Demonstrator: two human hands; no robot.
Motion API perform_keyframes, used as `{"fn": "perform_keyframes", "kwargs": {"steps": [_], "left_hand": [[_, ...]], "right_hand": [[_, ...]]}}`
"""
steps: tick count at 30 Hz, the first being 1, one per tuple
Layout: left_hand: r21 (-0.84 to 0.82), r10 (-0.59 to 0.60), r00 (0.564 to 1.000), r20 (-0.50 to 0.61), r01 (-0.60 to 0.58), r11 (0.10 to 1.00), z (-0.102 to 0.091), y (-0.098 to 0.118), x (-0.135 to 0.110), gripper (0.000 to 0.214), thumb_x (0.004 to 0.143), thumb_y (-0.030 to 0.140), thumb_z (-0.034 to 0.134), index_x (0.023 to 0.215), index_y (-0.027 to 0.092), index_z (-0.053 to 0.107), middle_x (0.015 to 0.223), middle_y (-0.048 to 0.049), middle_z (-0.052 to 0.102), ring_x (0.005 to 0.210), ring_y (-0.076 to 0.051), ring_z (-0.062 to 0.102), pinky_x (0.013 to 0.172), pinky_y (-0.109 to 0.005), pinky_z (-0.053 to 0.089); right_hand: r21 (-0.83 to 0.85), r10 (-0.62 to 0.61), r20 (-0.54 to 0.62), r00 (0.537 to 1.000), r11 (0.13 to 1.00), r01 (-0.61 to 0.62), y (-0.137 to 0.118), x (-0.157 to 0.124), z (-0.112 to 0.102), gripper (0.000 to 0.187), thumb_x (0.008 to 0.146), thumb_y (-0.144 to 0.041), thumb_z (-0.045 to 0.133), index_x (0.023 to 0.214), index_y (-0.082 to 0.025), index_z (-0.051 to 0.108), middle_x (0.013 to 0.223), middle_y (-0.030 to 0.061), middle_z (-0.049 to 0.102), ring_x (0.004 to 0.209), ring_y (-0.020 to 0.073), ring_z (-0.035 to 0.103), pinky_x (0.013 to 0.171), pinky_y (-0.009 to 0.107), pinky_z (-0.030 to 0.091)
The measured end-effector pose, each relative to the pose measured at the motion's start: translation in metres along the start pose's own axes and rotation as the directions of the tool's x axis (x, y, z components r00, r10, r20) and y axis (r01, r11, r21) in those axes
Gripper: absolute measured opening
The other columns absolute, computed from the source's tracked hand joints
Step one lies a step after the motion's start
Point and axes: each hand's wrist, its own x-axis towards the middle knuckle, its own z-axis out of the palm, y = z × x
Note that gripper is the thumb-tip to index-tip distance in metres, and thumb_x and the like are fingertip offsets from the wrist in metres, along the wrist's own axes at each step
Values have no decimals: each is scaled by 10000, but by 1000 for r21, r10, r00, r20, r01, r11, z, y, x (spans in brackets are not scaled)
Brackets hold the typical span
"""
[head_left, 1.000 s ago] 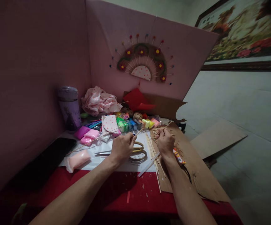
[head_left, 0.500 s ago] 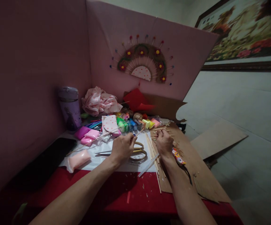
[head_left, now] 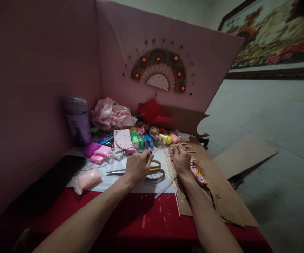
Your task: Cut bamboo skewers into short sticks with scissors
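My left hand (head_left: 137,167) is closed in a pinch above the scissors (head_left: 156,174). A short thin wooden stick (head_left: 157,150) juts from its fingertips, and a small dark blue bead-like spot shows by the thumb. Over the cardboard sheet (head_left: 220,196), my right hand (head_left: 180,160) is pinched shut; whatever its fingers hold is too small to make out. Short cut sticks (head_left: 190,147) lie just beyond that hand. Long bamboo skewers (head_left: 171,172) and a translucent strip (head_left: 165,186) lie between the two hands. A flower-patterned handle (head_left: 199,175) shows beside my right wrist.
Coloured clay packets (head_left: 148,140), a dotted fabric piece (head_left: 123,138) and crumpled pink cloth (head_left: 112,114) lie at the back. A purple tumbler (head_left: 77,123) stands left, near a dark flat object (head_left: 52,179). Behind rises a pink board (head_left: 202,70) bearing a half-round decoration.
My right hand has shifted slightly left, toward my left hand. The left hand stays almost in place, with the stick still in its fingers.
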Motion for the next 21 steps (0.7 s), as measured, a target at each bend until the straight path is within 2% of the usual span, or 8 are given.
{"fn": "perform_keyframes", "kwargs": {"steps": [2, 4, 7, 9, 12, 14, 18, 21], "left_hand": [[-2, 0, 1000, 2, 1, 1000, 0, 0, 0, 357, 898, 411, 344, 807, 202, 619, 674, -36, 657, 623, -147, 580, 553, -245, 288], [5, 0, 1000, 1, 0, 1000, 0, -1, 0, 359, 898, 412, 344, 808, 202, 621, 676, -39, 658, 626, -150, 583, 556, -248, 290], [15, -4, 1000, 8, 4, 1000, 0, -1, 0, 359, 896, 413, 352, 804, 201, 627, 677, -40, 662, 617, -151, 583, 551, -250, 287], [19, -5, 1000, 12, 5, 1000, 0, 0, 0, 351, 895, 408, 360, 807, 201, 630, 686, -41, 666, 619, -151, 584, 548, -248, 288], [24, 1, 1000, 8, -1, 1000, 1, 0, -1, 347, 895, 407, 362, 812, 203, 631, 696, -40, 671, 621, -152, 587, 549, -248, 289], [29, 6, 1000, 6, -7, 1000, 1, 0, -1, 346, 894, 409, 363, 810, 204, 629, 694, -40, 672, 622, -154, 589, 548, -250, 288], [45, 18, 1000, 11, -18, 999, 2, 0, -1, 332, 892, 398, 371, 804, 204, 626, 690, -38, 671, 628, -159, 595, 550, -254, 290], [53, 13, 1000, 27, -15, 998, 2, 0, -1, 329, 892, 394, 370, 812, 205, 627, 695, -39, 671, 640, -158, 598, 557, -253, 301]], "right_hand": [[-27, -36, 2, 999, 999, 36, 1, 0, 1, 305, 862, -306, 369, 685, -179, 583, 671, 61, 640, 635, 171, 581, 618, 256, 389], [-27, -21, -21, 1000, 999, 20, 2, 0, 1, 306, 861, -312, 373, 688, -176, 586, 676, 63, 642, 637, 174, 586, 619, 259, 392], [55, 36, -29, 999, 998, -34, 1, 0, 1, 294, 863, -323, 382, 725, -175, 595, 679, 56, 649, 616, 169, 593, 592, 249, 400], [76, 11, -23, 1000, 997, -9, 0, 0, 1, 295, 865, -317, 377, 730, -176, 598, 692, 55, 650, 622, 166, 592, 599, 249, 405], [-4, -64, -27, 998, 998, 64, 0, 0, 1, 306, 860, -302, 368, 699, -178, 597, 704, 63, 647, 659, 172, 585, 644, 261, 406], [-35, -63, -31, 998, 997, 62, 0, 0, 1, 304, 856, -300, 369, 693, -179, 594, 702, 65, 646, 669, 176, 583, 647, 263, 404], [35, -12, -49, 999, 999, 13, 0, 0, 1, 290, 868, -297, 363, 742, -176, 594, 714, 59, 649, 666, 170, 591, 630, 252, 408], [19, -38, -41, 998, 999, 39, 0, 0, 0, 280, 863, -290, 372, 736, -177, 595, 717, 58, 646, 671, 171, 593, 637, 254, 409]]}}
